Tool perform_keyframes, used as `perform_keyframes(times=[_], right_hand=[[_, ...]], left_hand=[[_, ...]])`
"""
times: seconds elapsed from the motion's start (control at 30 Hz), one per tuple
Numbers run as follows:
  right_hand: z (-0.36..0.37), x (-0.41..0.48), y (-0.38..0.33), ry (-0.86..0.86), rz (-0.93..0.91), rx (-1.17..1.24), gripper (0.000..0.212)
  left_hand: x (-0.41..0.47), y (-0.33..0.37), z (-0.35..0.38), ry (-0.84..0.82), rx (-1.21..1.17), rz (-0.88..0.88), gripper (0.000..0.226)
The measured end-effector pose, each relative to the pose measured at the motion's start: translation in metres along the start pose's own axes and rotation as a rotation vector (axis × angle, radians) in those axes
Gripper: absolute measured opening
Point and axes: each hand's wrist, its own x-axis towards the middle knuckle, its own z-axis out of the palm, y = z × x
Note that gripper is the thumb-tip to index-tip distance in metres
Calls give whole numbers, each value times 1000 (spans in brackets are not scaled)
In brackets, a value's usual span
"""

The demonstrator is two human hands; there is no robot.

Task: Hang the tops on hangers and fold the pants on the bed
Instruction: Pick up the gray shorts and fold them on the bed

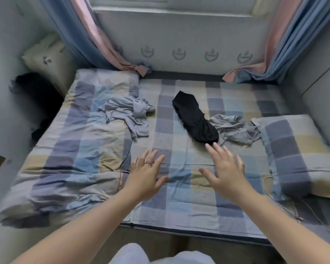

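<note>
**A:** While the clothes lie as they do now, how much would you call done?

**B:** Nothing, by my reading. The black garment [195,119] lies in a long rumpled strip about the middle of the bed [179,206], slanting from the far side towards the near edge. I take it for pants, though I cannot tell for sure.

**A:** And the rest of the clothes?

**B:** A grey garment [234,128] is bunched against the black one's near end, on the side of the right edge. A second grey garment [128,115] lies crumpled well apart from both, towards the left edge, partly on the checked quilt [74,149]. Tops or pants, I cannot say. None is folded, and no hanger is in view.

**A:** The hands?

**B:** Both are bare and hold nothing, with fingers straight and spread and palms down over the sheet, towards the near edge. The right hand [227,168] has its fingertips just short of the black garment's near end, not touching as far as I can see. The left hand [147,178], with a ring [148,163] on one finger, is near no garment.

**A:** So everything is left?

**B:** Every hanging and every fold. The black piece looks the likeliest first pick. Further out, a pillow [293,149] sits at the right edge, and curtains [95,44] drape onto both far corners.
</note>
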Motion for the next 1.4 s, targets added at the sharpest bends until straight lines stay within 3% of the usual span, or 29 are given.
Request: perform_keyframes(times=[0.37, 0.67, 0.8, 0.97, 1.07, 1.13, 1.27, 1.4], right_hand=[[113, 161, -39, -211, -72, 47, 69], [332, 339, -67, -324, -57, 96, 64], [432, 425, -88, -313, -104, 121, 66], [511, 545, -112, -171, -89, 182, 75], [534, 603, -111, -132, -134, 68, 79], [542, 628, -104, -110, -147, -55, 72], [552, 647, -90, 60, -243, -25, 37], [546, 657, -83, 161, -147, -14, 37]], left_hand=[[64, -112, 69, -180, -98, -268, 69], [221, -276, 242, -273, -106, -316, 74], [310, -342, 307, -171, -84, -257, 77], [421, -400, 341, 37, -103, -237, 88], [470, -414, 355, 16, -166, -235, 90], [484, -421, 372, 8, -170, -243, 76], [492, -426, 407, 253, -196, -280, 39], [505, -425, 418, 381, -294, -352, 30]])
